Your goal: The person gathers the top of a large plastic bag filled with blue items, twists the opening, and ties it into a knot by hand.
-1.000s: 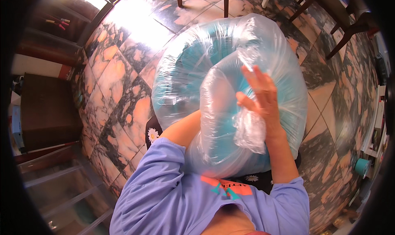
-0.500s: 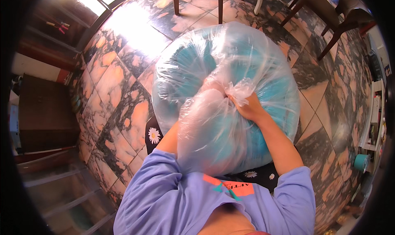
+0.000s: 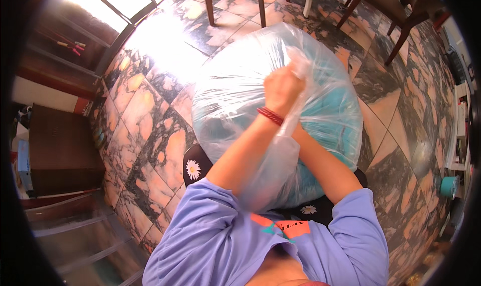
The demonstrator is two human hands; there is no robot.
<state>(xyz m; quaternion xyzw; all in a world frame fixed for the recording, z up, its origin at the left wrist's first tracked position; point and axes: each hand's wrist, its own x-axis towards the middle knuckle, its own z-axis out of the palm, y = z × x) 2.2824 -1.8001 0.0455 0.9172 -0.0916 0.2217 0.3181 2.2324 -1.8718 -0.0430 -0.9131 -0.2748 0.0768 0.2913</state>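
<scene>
A large clear plastic bag [image 3: 333, 100], stuffed round with something turquoise, sits between my knees. My left hand [image 3: 284, 88], a red bracelet at its wrist, is closed in a fist around the bag's gathered plastic, over the middle of the bundle. A twisted strip of the plastic runs down beside that wrist, and a loose flap of it [image 3: 278, 158] hangs toward my shirt. My right hand [image 3: 299, 130] is behind the left wrist and the plastic; only its wrist end shows, so its fingers are hidden.
Marbled tiles [image 3: 135, 105] cover the floor. Dark chairs [image 3: 376, 10] stand beyond the bag. A dark brown box [image 3: 65, 151] and a clear plastic container [image 3: 85, 236] are at my left. White shelving [image 3: 458, 130] and a turquoise round object [image 3: 449, 186] lie along the right.
My left hand has come out from under the plastic and now grips the gathered part from above, farther forward. My right hand, earlier holding the bunched plastic in plain sight, is now mostly covered.
</scene>
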